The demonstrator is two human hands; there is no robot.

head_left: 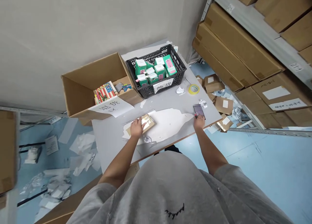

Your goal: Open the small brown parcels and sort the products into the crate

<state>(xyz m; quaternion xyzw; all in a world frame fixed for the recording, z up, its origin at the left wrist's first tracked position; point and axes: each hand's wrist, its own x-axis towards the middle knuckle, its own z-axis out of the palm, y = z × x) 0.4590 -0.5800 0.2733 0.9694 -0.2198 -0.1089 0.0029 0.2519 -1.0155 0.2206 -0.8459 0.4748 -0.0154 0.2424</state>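
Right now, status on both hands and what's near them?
Left hand on small cardboard packet, white paper beneath. Right hand gripping dark handheld device. Yellow tape roll beyond.

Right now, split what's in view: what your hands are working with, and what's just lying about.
In use: left hand on a cardboard packet, over torn white paper; right hand holding a dark handheld device.

Lying about: yellow tape roll; crumpled paper; black crate of green boxes; open cardboard carton.
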